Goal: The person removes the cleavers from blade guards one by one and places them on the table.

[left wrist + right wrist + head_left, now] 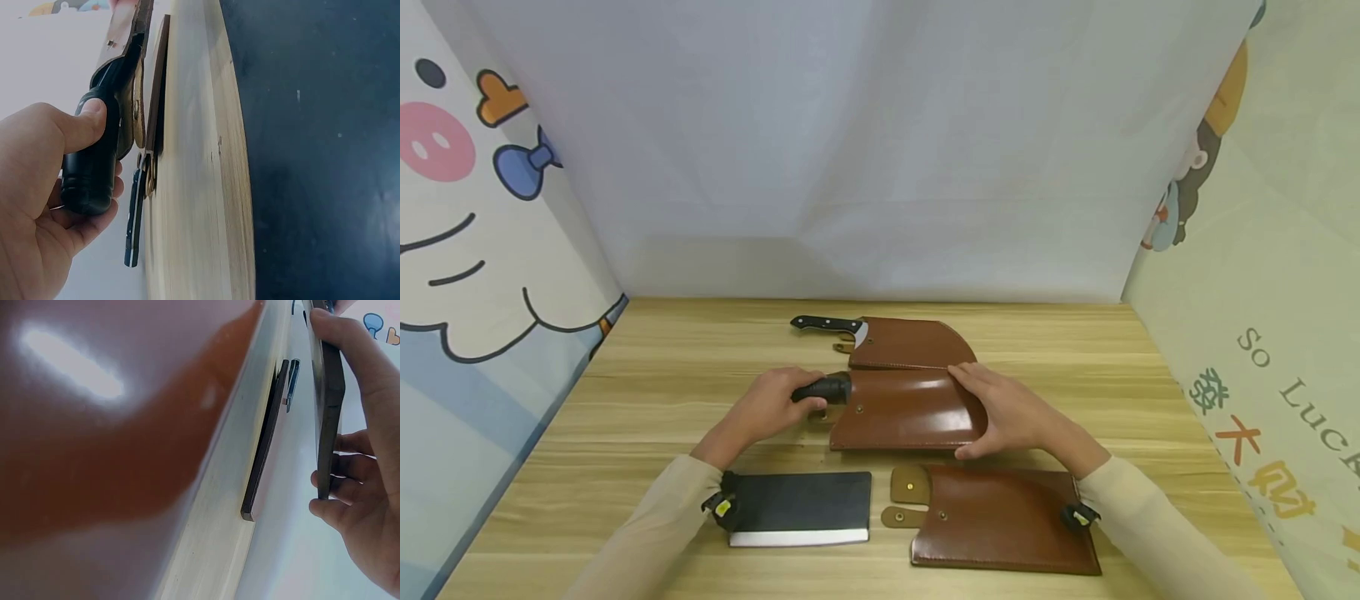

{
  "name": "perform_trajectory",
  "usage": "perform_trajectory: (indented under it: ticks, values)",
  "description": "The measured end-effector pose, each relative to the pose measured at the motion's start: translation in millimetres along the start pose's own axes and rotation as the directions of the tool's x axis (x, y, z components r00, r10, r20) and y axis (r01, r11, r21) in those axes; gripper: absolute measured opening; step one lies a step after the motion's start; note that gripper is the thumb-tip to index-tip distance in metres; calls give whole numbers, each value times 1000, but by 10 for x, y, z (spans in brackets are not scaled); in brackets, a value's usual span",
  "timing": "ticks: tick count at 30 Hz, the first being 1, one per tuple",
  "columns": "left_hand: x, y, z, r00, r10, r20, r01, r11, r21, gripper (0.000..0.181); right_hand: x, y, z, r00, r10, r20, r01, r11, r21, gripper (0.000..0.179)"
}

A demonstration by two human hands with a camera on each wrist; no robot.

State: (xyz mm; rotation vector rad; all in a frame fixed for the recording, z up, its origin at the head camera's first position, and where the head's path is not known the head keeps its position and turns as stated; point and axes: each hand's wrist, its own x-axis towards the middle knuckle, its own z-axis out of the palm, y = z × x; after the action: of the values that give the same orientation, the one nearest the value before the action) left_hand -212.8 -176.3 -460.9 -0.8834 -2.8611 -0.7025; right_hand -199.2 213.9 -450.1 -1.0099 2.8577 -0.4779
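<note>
The wood-grained worktop spreads under everything. Largest upon it is the brown front sheath, lying between four and five o'clock of its neighbour, the held sheath, which takes the middle and looks raised off the surface. At twelve o'clock, just beyond, lies the smaller far sheath; at eight o'clock rests a bare blade, dark with a bright edge, its handle hidden by the forearm. Both hands are occupied: the right hand spreads wide across the three o'clock end of the held sheath, gripping its opposite edges, while the left hand wraps the black handle at nine o'clock, thumb over the top. I judge the pair fairly heavy and stiff, the glossy cover slightly slippery on its flat face, so the ridged handle gives the surest hold, with the far end steadied by its edges and fingers kept away from the opening. Smaller again is the riveted handle, poking from the far sheath toward ten o'clock. Smallest is the studded strap on the front sheath, probably soft enough to bend.
</note>
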Motion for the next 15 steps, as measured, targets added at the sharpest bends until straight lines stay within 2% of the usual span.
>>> perform_trajectory:
  ticks: [15]
  values:
    - [-5,-68,16,1000,8,-19,-9,999,-33,42,-14,23,29,1000,7,-21,-7,1000,9,123]
